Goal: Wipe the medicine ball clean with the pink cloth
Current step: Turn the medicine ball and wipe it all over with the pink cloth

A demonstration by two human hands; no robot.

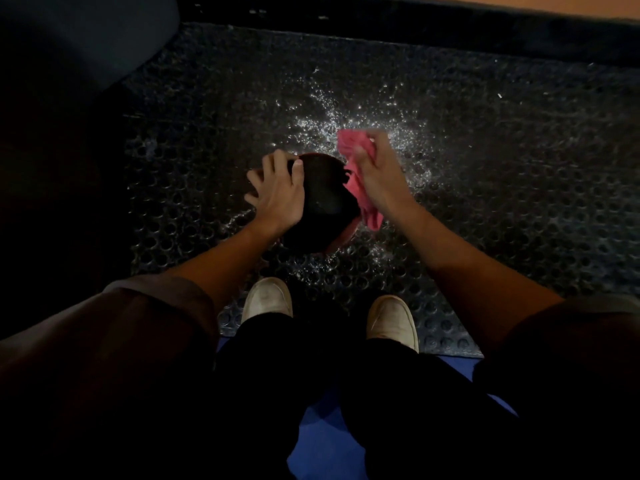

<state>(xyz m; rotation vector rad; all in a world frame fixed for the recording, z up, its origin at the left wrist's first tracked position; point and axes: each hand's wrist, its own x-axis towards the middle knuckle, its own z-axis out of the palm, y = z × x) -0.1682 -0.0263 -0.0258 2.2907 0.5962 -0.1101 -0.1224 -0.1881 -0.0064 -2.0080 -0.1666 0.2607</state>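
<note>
Under your left hand point(277, 192) the medicine ball point(325, 199) is near-black, with a dull red band along its lower edge. The cloth point(363, 199) in your right hand point(377, 171) is bright pink. Around both hands the mat point(519, 168) is black, patterned with round dimples and flecked with white glints. Below the hands, your shoes point(268, 299) are off-white.

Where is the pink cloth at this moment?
In the head view it is just right of centre: the right hand holds the pink cloth at the right side of the medicine ball, above the wet studded mat.
</note>
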